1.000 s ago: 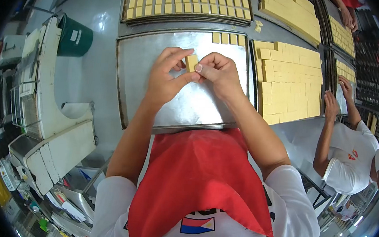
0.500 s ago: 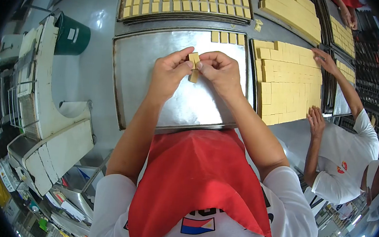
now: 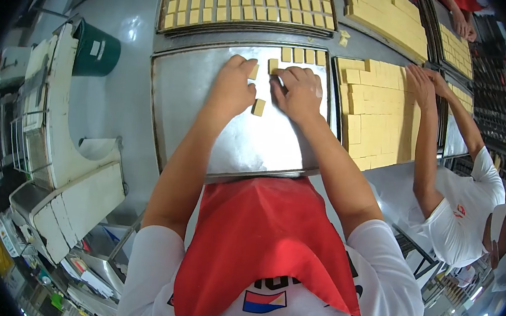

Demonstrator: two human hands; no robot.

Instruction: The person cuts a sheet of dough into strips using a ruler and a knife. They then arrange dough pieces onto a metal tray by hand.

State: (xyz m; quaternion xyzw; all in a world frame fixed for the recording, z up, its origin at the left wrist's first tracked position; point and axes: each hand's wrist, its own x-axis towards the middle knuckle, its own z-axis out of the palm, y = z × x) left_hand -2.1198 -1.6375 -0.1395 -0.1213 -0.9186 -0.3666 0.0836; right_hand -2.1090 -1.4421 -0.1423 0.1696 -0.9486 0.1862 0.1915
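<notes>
Over the metal baking tray (image 3: pixel 189 141), my left hand (image 3: pixel 230 88) is closed with a small yellow dough block (image 3: pixel 253 72) between thumb and fingers. To its right, my right hand (image 3: pixel 299 93) has thumb and fingertips at another yellow dough block (image 3: pixel 273 66), which sits just left of the row of blocks (image 3: pixel 298 56) along the tray's far right edge. A loose dough block (image 3: pixel 258 107) lies on the tray below and between my hands. The palms' undersides are hidden.
Beyond stands a tray filled with rows of blocks (image 3: pixel 234 14). At right lies a slab of cut yellow dough (image 3: pixel 381 109), with a co-worker's hands (image 3: pixel 422 85) at its far edge. Another cut slab (image 3: pixel 388 20) is at the back right. A green bin (image 3: pixel 98 48) stands left.
My hands have moved apart from a shared pinch, each now with its own block. My right hand has moved right towards the row. The co-worker's hands have come together over the slab's edge.
</notes>
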